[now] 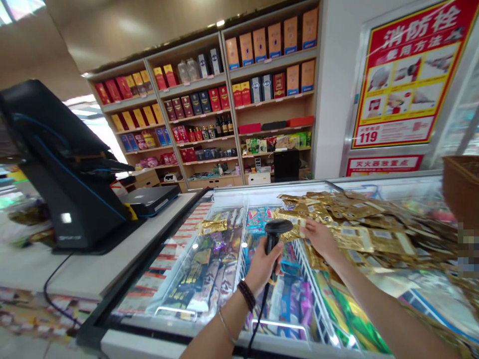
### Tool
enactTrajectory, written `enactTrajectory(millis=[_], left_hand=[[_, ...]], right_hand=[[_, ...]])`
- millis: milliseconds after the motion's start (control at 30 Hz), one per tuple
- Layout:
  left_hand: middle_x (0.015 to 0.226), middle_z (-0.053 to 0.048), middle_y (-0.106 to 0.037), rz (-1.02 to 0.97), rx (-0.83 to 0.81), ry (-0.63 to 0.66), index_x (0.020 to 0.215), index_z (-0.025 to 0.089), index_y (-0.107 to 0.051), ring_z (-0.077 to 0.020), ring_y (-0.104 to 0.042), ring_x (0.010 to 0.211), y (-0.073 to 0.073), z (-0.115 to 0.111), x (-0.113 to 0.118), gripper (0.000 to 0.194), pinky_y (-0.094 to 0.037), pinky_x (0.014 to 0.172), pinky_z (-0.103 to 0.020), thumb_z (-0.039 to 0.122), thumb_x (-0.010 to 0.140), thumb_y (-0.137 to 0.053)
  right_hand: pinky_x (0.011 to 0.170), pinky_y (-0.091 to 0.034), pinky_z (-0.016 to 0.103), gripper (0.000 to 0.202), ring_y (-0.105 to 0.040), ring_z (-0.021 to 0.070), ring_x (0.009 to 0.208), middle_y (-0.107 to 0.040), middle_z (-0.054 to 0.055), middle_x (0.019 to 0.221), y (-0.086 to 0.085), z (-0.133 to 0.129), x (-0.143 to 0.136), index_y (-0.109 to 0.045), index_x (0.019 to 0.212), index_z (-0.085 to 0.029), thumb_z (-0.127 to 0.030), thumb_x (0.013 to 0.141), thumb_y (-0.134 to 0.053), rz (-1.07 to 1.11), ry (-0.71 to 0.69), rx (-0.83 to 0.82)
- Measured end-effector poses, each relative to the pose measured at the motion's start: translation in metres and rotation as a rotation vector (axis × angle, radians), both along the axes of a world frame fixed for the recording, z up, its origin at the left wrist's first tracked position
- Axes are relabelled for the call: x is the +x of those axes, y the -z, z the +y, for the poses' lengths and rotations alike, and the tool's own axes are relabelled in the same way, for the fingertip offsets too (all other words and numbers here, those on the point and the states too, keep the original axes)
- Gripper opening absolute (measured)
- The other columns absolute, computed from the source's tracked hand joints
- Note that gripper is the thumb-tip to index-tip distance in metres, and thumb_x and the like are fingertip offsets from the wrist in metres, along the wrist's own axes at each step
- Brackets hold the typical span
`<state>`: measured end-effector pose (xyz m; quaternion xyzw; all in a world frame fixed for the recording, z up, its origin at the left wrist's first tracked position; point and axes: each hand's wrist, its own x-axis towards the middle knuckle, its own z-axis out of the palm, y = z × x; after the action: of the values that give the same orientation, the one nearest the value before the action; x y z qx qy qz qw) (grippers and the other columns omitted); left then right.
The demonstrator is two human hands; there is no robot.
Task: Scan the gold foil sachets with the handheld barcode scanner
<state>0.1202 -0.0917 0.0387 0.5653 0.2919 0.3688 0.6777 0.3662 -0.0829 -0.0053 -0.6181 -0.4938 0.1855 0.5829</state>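
Note:
My left hand (264, 262) is wrapped round the handle of a black barcode scanner (277, 227), held upright above the glass-topped chest freezer, its cable trailing down past my wrist. Just to the right, my right hand (318, 238) pinches the edge of a gold foil packet (290, 219), which the scanner head partly covers. Beyond that hand a large heap of gold foil packets (355, 214) is spread over the freezer top, many with white labels. One more gold packet (213, 227) lies apart on the glass at the left.
Frozen treats in wire baskets (243, 249) show through the freezer glass. At the left, a black checkout terminal (75, 199) and a flat scale (151, 199) stand on a counter (33, 271). A brown container (462, 189) is at the far right. Shelves (202, 117) of boxes line the back.

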Motion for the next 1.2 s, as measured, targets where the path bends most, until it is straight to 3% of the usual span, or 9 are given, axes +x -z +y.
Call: enactTrajectory(millis=[467, 733, 967, 1200], left_hand=[[0.058, 0.012, -0.052, 0.016, 0.028, -0.026, 0.094, 0.024, -0.050, -0.0055, -0.043, 0.038, -0.002, 0.002, -0.005, 0.071, -0.046, 0.045, -0.023, 0.081, 0.065, -0.083], [0.059, 0.011, -0.053, 0.012, 0.022, -0.021, 0.093, 0.024, -0.049, -0.0057, -0.044, 0.038, -0.003, 0.003, -0.006, 0.072, -0.048, 0.045, -0.024, 0.081, 0.064, -0.083], [0.056, 0.012, -0.051, -0.047, 0.008, -0.091, 0.093, 0.025, -0.046, -0.0067, -0.044, 0.037, 0.001, 0.010, -0.014, 0.077, -0.046, 0.044, -0.024, 0.084, 0.060, -0.083], [0.058, 0.012, -0.053, -0.085, 0.013, -0.006, 0.097, 0.025, -0.047, -0.0067, -0.044, 0.039, -0.001, 0.006, -0.016, 0.079, -0.047, 0.045, -0.025, 0.083, 0.059, -0.084]], right_hand=[[0.070, -0.062, 0.040, 0.025, -0.081, 0.0310, 0.083, -0.085, 0.006, 0.083, 0.004, 0.003, 0.000, -0.075, 0.095, -0.026, -0.041, 0.077, -0.067, 0.009, 0.042, 0.002], [0.085, -0.065, 0.047, 0.020, -0.082, 0.0340, 0.092, -0.086, 0.007, 0.087, 0.009, 0.006, 0.001, -0.076, 0.092, -0.028, -0.040, 0.076, -0.072, 0.027, 0.090, 0.011], [0.088, -0.066, 0.052, 0.024, -0.082, 0.0367, 0.093, -0.086, 0.010, 0.086, 0.000, 0.005, -0.003, -0.074, 0.087, -0.028, -0.045, 0.071, -0.074, 0.039, 0.135, 0.021], [0.085, -0.066, 0.052, 0.028, -0.082, 0.0406, 0.091, -0.085, 0.013, 0.085, 0.011, 0.011, 0.010, -0.069, 0.083, -0.031, -0.049, 0.063, -0.072, 0.092, 0.146, 0.011]])
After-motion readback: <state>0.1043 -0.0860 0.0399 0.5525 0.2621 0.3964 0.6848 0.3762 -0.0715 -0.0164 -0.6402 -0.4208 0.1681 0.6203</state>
